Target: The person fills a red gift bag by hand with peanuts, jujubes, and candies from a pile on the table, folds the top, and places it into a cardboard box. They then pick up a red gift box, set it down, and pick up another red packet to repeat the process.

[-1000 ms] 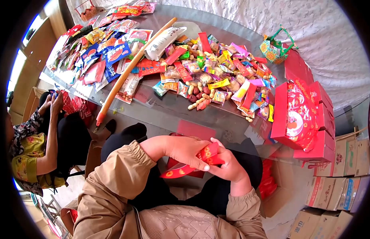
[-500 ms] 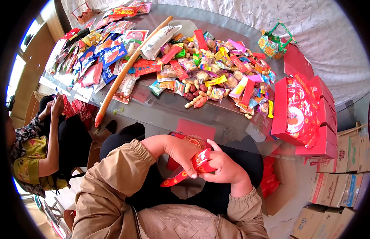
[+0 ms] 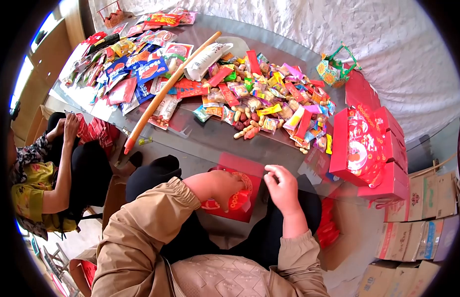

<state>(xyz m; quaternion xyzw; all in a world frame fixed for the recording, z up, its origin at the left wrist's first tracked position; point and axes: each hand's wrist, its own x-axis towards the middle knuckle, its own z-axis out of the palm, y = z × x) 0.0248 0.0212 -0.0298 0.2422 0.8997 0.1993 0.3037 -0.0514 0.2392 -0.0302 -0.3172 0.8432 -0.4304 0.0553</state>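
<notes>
My left hand (image 3: 224,187) reaches down over a red box (image 3: 249,213) at my lap, by the table's near edge. It is closed on a red printed packet (image 3: 240,198), part of which shows on either side of the hand. Most of its fingertips are hidden under the hand. Round gold print shows on the red surface behind the fingers. My right hand (image 3: 282,187) is raised just right of the box. It holds nothing, with its fingers apart and loosely bent.
On the glass table lie heaped sweets and peanuts (image 3: 269,99), flat snack packets (image 3: 136,69), a wooden stick (image 3: 170,86) and a white packet (image 3: 207,60). Red boxes (image 3: 391,148) stand right, above stacked cartons (image 3: 420,198). Another person (image 3: 47,183) sits left, hands raised.
My hands have come apart. The left has moved down onto the red box with the red packet, and the right has let go and risen. The view has shifted slightly.
</notes>
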